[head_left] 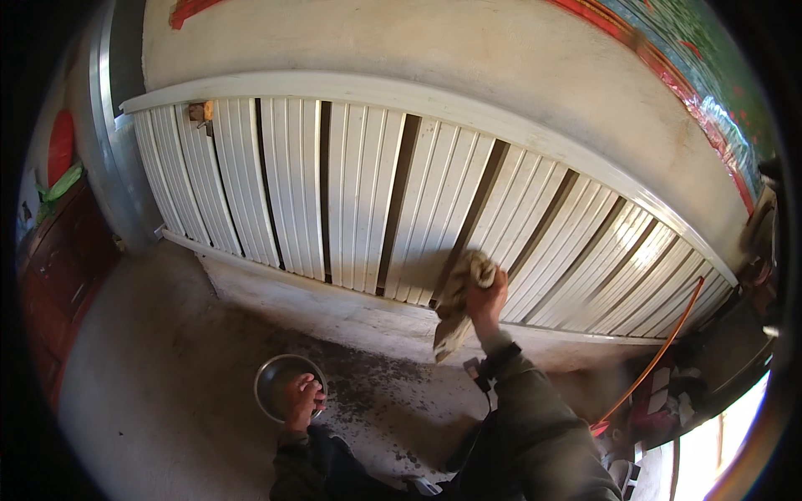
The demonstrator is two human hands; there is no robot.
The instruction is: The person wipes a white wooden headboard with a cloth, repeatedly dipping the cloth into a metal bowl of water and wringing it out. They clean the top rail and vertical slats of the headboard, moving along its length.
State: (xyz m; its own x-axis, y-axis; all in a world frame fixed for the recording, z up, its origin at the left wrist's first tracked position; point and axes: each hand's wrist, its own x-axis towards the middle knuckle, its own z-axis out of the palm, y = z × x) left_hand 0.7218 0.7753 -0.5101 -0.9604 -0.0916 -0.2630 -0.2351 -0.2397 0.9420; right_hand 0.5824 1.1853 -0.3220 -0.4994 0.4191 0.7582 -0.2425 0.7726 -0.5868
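My right hand (489, 298) is closed around a crumpled, dirty beige cloth (455, 305). Part of the cloth hangs down below my fist, close to the lower edge of a long white radiator (363, 192) with ribbed upright panels and dark gaps between them. Whether the cloth touches the panels I cannot tell. Lower and to the left, my left hand (303, 401) has its fingers curled in, with nothing visible in them. It is over a round metal basin (269, 380) on the floor and hides part of the basin's inside.
Dark wet spots (368, 388) mark the concrete floor beside the basin. A reddish-brown cabinet (67, 259) stands at the left. On the right, an orange stick (660, 351) leans near dark clutter (685, 392). A small rusty fitting (200, 111) sits on the radiator's upper left.
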